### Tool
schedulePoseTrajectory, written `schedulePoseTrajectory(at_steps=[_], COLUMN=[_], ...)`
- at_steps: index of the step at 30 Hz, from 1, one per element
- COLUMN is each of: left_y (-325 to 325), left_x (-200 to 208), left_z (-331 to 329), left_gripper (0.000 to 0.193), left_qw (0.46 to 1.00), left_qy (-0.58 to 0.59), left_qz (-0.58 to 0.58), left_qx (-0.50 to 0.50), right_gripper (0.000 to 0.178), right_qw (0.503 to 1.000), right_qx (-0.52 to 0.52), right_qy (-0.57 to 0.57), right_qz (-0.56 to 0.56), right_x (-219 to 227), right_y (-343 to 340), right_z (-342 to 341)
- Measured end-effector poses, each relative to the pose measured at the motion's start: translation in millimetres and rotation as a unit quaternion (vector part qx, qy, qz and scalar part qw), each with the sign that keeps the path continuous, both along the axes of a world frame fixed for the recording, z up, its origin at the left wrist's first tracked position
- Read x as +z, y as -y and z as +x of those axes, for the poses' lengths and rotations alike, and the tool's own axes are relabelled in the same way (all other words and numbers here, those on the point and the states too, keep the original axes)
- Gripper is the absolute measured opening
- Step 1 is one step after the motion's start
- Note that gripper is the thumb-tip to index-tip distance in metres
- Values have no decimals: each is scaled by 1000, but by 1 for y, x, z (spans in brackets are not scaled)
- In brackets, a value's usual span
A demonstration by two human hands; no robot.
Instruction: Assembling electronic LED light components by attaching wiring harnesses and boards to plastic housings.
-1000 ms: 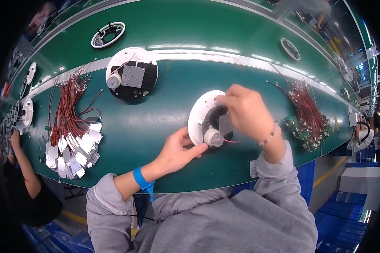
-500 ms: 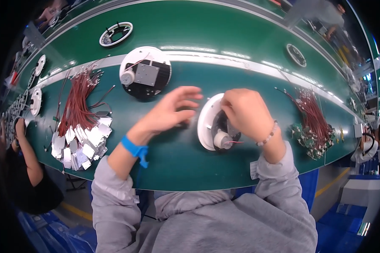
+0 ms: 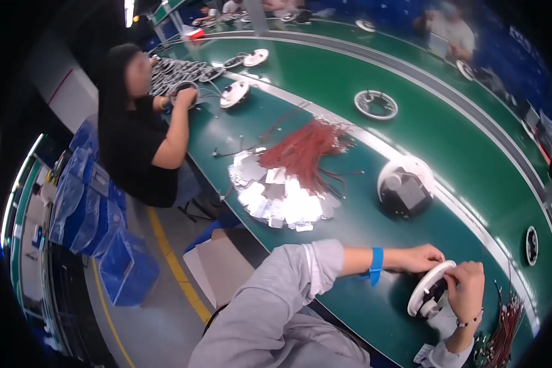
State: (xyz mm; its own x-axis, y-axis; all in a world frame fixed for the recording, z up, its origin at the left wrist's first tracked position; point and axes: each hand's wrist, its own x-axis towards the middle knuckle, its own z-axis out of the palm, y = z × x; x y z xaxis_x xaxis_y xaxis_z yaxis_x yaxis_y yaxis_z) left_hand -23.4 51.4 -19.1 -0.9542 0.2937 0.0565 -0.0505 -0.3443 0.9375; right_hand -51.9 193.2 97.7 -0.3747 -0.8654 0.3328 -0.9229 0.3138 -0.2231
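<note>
A round white housing [image 3: 420, 290] with a dark inside and a small white motor stands tilted on the green table. My right hand [image 3: 467, 288] grips its upper rim, thumb and fingers closed at the edge. At the far side of the same rim is my left hand [image 3: 422, 258], fingers curled against it and partly hidden by the housing. A similar white and black unit [image 3: 406, 187] with a grey metal plate lies farther back. Left of my hands spreads a heap of metal-cased parts [image 3: 282, 196] with red-brown wires [image 3: 306, 150].
Another bundle of red-brown wires [image 3: 508, 319] lies right of my right hand. White rings [image 3: 376, 105] rest on the green strip [image 3: 435, 126] beyond the pale divider. A co-worker in black [image 3: 138, 135] handles a round part at the left. Blue bins [image 3: 126, 270] stand on the floor.
The view has swung to the left, bringing the co-worker and floor into sight. My left hand has come from open in the air to the housing's rim; my right hand stays on the housing.
</note>
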Motion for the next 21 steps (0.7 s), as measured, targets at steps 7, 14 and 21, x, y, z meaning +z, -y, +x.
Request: schedulePoseTrajectory(at_steps=[7, 14, 21], left_y=[3, 7, 26], left_x=[5, 4, 14], left_z=[0, -4, -8], left_gripper=[11, 11, 17], left_qw=[999, 997, 989], left_qy=[-21, -46, 69], left_qz=[0, -28, -77], left_qx=[39, 46, 108], right_gripper=[7, 44, 56], right_qw=[1000, 956, 847], right_qx=[0, 98, 9], right_qy=[18, 182, 524], right_qz=[-7, -207, -95], right_x=[-5, 0, -80], right_y=[0, 2, -23], right_z=[-10, -44, -72])
